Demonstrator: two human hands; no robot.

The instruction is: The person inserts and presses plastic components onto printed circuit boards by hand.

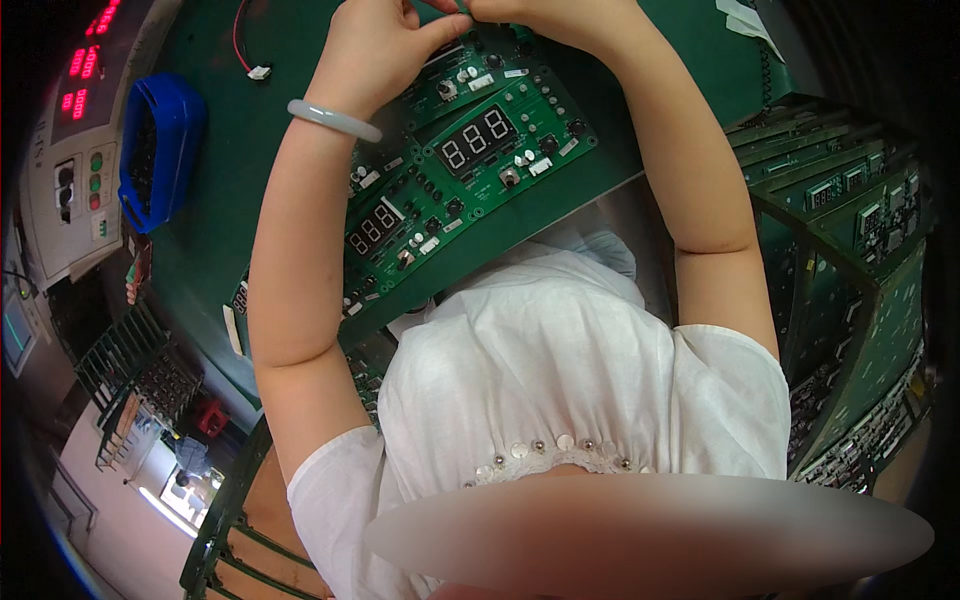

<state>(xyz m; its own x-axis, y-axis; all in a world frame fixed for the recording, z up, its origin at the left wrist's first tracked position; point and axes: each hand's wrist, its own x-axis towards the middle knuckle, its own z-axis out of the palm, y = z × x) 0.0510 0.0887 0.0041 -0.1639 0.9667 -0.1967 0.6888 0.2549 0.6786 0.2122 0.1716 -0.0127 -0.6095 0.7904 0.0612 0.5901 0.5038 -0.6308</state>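
Note:
At the top edge, my left hand [385, 45] is closed, its thumb pressed toward the fingers. My right hand [545, 16] meets it there with bent fingers; the frame cuts off part of both hands. Whatever sits between the fingertips is too small and hidden to make out. Right below the hands lies a green circuit board [460, 80]. Nearer to me are another circuit board with a white-segment digit display [478, 140] and a further one with a similar display [372, 228], partly behind my left forearm. A pale bangle [335, 120] circles my left wrist.
On the green tabletop [225, 180], a blue bin [160, 150] holds small dark parts. Left of it stands a control box [80, 170] with red digits and buttons. A red-and-black lead [257, 72] lies at the back. To the right, a rack [830, 200] holds several circuit boards.

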